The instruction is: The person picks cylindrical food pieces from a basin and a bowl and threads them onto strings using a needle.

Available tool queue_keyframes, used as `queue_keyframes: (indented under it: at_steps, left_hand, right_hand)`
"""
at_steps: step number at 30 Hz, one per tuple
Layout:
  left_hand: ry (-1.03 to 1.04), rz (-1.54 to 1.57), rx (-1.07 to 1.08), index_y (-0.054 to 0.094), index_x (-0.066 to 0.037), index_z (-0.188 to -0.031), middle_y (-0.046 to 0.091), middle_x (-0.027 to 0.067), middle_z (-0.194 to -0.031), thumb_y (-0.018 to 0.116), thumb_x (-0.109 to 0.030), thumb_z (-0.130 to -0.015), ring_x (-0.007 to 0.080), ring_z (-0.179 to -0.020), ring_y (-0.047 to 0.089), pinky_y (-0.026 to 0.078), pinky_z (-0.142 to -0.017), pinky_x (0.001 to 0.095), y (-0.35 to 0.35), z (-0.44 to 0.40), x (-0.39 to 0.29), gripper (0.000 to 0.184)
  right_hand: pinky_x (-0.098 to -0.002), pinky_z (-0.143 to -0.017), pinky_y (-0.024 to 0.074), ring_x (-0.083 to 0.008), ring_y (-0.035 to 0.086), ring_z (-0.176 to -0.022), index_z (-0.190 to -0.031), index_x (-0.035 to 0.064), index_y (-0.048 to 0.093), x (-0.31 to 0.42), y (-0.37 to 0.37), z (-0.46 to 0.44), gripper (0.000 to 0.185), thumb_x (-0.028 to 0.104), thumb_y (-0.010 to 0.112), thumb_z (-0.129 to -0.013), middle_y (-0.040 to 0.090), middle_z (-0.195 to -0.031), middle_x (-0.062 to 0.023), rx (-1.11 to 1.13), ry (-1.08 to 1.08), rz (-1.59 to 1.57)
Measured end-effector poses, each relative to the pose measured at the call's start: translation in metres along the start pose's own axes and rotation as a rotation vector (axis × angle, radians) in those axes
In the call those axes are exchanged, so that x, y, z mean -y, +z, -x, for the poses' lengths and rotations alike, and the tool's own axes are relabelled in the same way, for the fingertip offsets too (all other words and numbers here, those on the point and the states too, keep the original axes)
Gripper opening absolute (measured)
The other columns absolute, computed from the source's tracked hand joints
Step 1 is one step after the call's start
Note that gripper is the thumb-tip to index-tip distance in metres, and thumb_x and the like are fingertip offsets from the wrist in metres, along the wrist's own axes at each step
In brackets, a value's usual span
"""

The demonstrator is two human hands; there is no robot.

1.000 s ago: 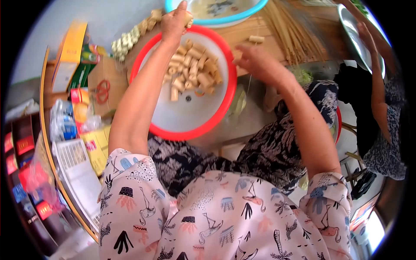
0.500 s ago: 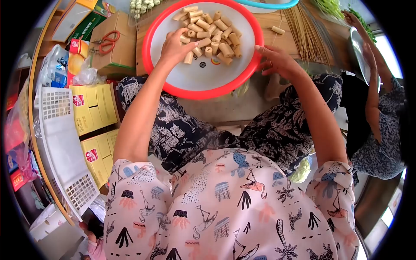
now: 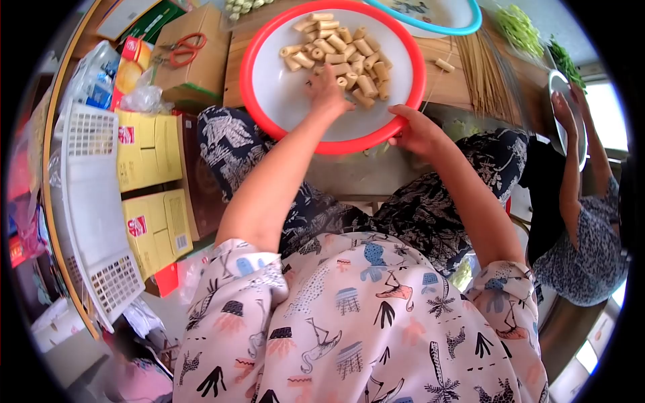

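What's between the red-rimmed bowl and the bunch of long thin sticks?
One short tan roll lies on the wooden table between the bowl and sticks, in the head view.

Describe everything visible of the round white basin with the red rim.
The round white basin, plastic-looking, with a thick red rim, stands open side up, its near part projecting past the brown wooden table. Short tan cylindrical rolls lie inside. The right hand grips its rim; the left hand reaches inside.
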State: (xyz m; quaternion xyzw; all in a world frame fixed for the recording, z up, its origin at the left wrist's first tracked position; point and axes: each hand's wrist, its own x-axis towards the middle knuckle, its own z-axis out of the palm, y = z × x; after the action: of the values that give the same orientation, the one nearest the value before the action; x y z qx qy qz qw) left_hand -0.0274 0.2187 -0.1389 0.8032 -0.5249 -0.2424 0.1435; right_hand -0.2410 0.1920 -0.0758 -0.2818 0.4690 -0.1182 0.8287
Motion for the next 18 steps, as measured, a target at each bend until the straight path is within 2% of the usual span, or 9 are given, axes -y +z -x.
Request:
queue_keyframes:
  at_steps: [1, 3, 7, 10, 14, 17, 18]
  left_hand:
    - [-0.042, 0.009, -0.007, 0.002, -0.005, -0.149, 0.016, 0.029, -0.149, 0.084, -0.029, -0.064, 0.0458, -0.139, 0.01, 0.011, -0.112, 0.056, 0.0, 0.006, -0.013, 0.12]
    - [-0.123, -0.058, -0.06, 0.004, -0.011, -0.149, 0.007, 0.0322, -0.149, 0.087, -0.025, -0.06, 0.0485, -0.138, 0.012, 0.022, -0.112, 0.0474, 0.014, -0.001, -0.023, 0.122]
    - [-0.134, -0.042, -0.056, 0.004, -0.014, -0.149, 0.009, 0.0317, -0.149, 0.086, -0.027, -0.061, 0.0462, -0.137, 0.018, 0.028, -0.11, 0.0459, 0.006, 0.007, -0.027, 0.122]
    - [-0.152, 0.001, -0.023, 0.003, -0.017, -0.149, 0.014, 0.0279, -0.148, 0.087, -0.027, -0.06, 0.0415, -0.134, 0.029, 0.035, -0.106, 0.0433, -0.01, 0.018, -0.029, 0.124]
    - [-0.16, -0.006, -0.03, 0.002, -0.017, -0.149, 0.015, 0.0261, -0.148, 0.088, -0.028, -0.058, 0.0424, -0.132, 0.031, 0.037, -0.105, 0.0439, -0.005, 0.012, -0.023, 0.126]
    - [-0.084, -0.031, -0.087, 0.008, -0.014, -0.149, 0.022, 0.0263, -0.145, 0.089, -0.028, -0.056, 0.0421, -0.131, 0.033, 0.037, -0.105, 0.0435, -0.006, -0.003, -0.006, 0.124]
    - [-0.015, 0.061, -0.079, 0.011, -0.011, -0.149, 0.024, 0.0275, -0.145, 0.088, -0.03, -0.055, 0.0415, -0.133, 0.031, 0.036, -0.106, 0.0428, -0.009, -0.013, 0.008, 0.122]
  right_hand:
    - [-0.0304, -0.054, 0.0536, -0.0182, 0.062, -0.066, -0.111, 0.0037, 0.052, 0.0, 0.001, -0.001, 0.03, 0.022, 0.059, -0.089, 0.064, -0.087, -0.008, 0.011, 0.005, 0.012]
    - [-0.0307, -0.053, 0.053, -0.0185, 0.062, -0.066, -0.11, 0.0036, 0.052, -0.002, 0.001, -0.002, 0.028, 0.022, 0.058, -0.09, 0.064, -0.088, -0.0081, -0.026, -0.008, -0.007]
    - [-0.031, -0.052, 0.053, -0.0183, 0.062, -0.066, -0.11, 0.0035, 0.052, -0.003, -0.002, -0.004, 0.027, 0.021, 0.059, -0.089, 0.064, -0.088, -0.0078, 0.004, -0.022, 0.01]
    - [-0.0315, -0.054, 0.0544, -0.0183, 0.063, -0.066, -0.11, 0.0035, 0.052, -0.005, -0.004, -0.007, 0.027, 0.02, 0.058, -0.089, 0.064, -0.09, -0.0077, 0.023, -0.011, -0.003]
    - [-0.0314, -0.054, 0.0546, -0.0189, 0.063, -0.069, -0.111, 0.003, 0.051, -0.011, 0.004, -0.004, 0.027, 0.018, 0.057, -0.089, 0.064, -0.091, -0.0084, 0.03, -0.003, -0.025]
    - [-0.0318, -0.054, 0.0553, -0.0197, 0.064, -0.072, -0.112, 0.0019, 0.05, -0.018, 0.018, -0.006, 0.029, 0.016, 0.056, -0.088, 0.063, -0.092, -0.0095, 0.026, -0.015, -0.069]
    - [-0.0321, -0.055, 0.0557, -0.0201, 0.063, -0.073, -0.112, 0.0013, 0.05, -0.021, 0.018, -0.01, 0.03, 0.016, 0.056, -0.088, 0.062, -0.092, -0.01, 0.036, -0.04, -0.079]
